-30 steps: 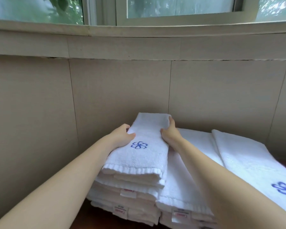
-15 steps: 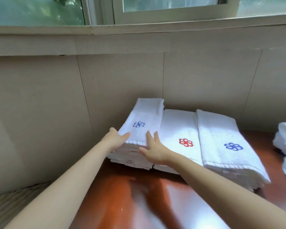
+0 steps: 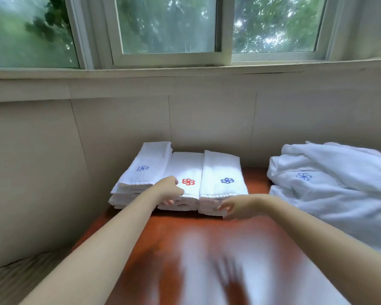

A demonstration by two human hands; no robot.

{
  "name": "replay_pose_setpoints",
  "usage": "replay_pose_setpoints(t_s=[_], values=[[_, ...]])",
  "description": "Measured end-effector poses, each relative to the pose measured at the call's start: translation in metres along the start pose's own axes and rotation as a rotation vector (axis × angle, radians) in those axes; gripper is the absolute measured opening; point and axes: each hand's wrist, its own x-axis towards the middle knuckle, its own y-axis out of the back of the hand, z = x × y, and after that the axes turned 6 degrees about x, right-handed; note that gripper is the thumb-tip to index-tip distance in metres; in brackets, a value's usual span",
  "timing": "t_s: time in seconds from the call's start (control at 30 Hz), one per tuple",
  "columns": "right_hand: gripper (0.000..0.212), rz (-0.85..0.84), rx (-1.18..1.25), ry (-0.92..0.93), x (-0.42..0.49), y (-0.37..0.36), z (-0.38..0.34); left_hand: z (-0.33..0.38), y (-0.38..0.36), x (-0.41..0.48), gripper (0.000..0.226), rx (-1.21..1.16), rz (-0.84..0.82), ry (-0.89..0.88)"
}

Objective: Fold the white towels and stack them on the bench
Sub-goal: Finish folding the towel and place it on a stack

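So both hands are out in front of the towel stacks and neither one is actually holding anything. The left hand (image 3: 168,190) has its fingers loosely curled, hanging over the front edge of the middle stack (image 3: 186,170), the one with the red flower on top. It looks like the fingertips are brushing the folded edge, but it's a bit blurry so I can't say for sure that it touches. The right hand (image 3: 234,206) is relaxed too, fingers slightly bent and pointing left, right at the front lower corner of the right stack (image 3: 221,172) with the blue flower. It's touching or almost touching the layers there, hard to call.

Just left of the left hand sits the left stack (image 3: 145,166), also with a blue flower, and it's the tallest of the three. All three stacks are pressed side by side against the wall, on the shiny reddish-brown bench (image 3: 207,249), beyond both hands.

Off to the right of the right hand, well apart from it, there's a loose pile of unfolded towels (image 3: 330,183) with a blue flower showing.
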Motion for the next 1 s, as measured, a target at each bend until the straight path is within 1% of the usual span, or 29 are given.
replay_pose_setpoints(t_s=[0.13,0.2,0.27,0.4,0.47,0.53,0.6,0.67,0.7,0.73,0.8,0.87,0.93,1.0], values=[[0.041,0.123,0.117,-0.155,-0.059,0.004,0.082,0.074,-0.040,-0.010,0.046,-0.015,-0.107,-0.163],[0.037,0.233,0.230,-0.243,-0.088,0.005,0.127,0.109,-0.061,-0.013,0.040,-0.007,-0.152,-0.233],[0.035,0.350,0.278,-0.313,-0.112,0.005,0.168,0.141,-0.083,-0.012,0.031,-0.009,-0.202,-0.280],[0.042,0.628,0.304,-0.418,-0.139,-0.003,0.243,0.196,-0.127,0.001,0.030,0.032,-0.274,-0.339],[0.047,0.728,0.315,-0.458,-0.145,-0.006,0.272,0.219,-0.151,0.011,0.032,0.026,-0.296,-0.354],[0.053,0.738,0.355,-0.492,-0.149,-0.013,0.296,0.241,-0.176,0.021,0.044,0.013,-0.320,-0.348],[0.062,0.657,0.432,-0.486,-0.150,-0.024,0.311,0.258,-0.203,0.030,0.060,-0.023,-0.333,-0.340],[0.068,0.582,0.531,-0.447,-0.146,-0.039,0.321,0.272,-0.234,0.037,0.078,-0.135,-0.306,-0.317],[0.065,0.602,0.534,-0.449,-0.141,-0.047,0.324,0.278,-0.250,0.037,0.085,-0.231,-0.284,-0.271],[0.057,0.671,0.509,-0.473,-0.136,-0.053,0.326,0.281,-0.265,0.036,0.089,-0.328,-0.259,-0.215],[0.034,0.877,0.458,-0.539,-0.123,-0.062,0.325,0.285,-0.288,0.036,0.089,-0.468,-0.193,-0.118],[0.021,1.009,0.391,-0.568,-0.114,-0.067,0.319,0.283,-0.300,0.037,0.089,-0.575,-0.150,-0.047],[0.014,1.101,0.329,-0.566,-0.110,-0.072,0.313,0.279,-0.300,0.038,0.084,-0.751,-0.187,0.033],[0.007,1.182,0.351,-0.536,-0.108,-0.076,0.306,0.272,-0.292,0.037,0.070,-0.840,-0.291,0.086]])
